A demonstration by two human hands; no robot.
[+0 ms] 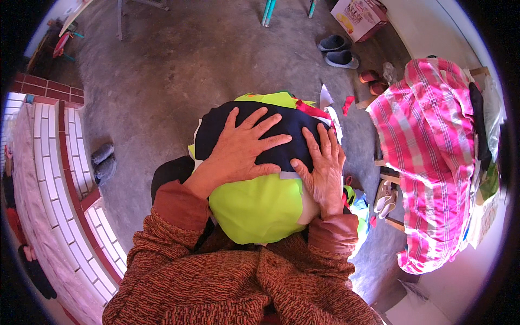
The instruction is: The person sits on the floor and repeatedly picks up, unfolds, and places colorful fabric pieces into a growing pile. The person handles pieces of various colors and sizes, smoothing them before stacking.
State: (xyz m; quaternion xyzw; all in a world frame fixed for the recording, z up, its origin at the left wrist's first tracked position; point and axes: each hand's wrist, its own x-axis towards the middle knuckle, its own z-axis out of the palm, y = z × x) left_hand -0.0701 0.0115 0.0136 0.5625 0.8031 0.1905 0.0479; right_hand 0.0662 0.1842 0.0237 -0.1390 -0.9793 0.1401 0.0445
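Both hands lie flat on a bundle of cloth held against the person's lap, above a bare concrete floor (179,70). The left hand (244,149) rests palm down on the dark navy cloth (281,127) at the top of the bundle, its fingers spread wide and straight, gripping nothing. The right hand (324,168) lies just beside it on the right edge of the same navy cloth — fingers open and stretched along the fabric, thumb reaching in toward the left hand. Under the navy layer a bright lime-green cloth (260,208) bulges out toward the person's rust-coloured knitted sleeves, and more of the green shows at the far edge of the bundle, with a strip of red beside it. To the right, well apart from the hands, a pink plaid cloth (433,157) drapes over a wooden frame. Two dark slippers (338,51) sit on the floor beyond — near a cardboard box (360,19). A white tiled ledge (49,162) with red edging runs along the left.
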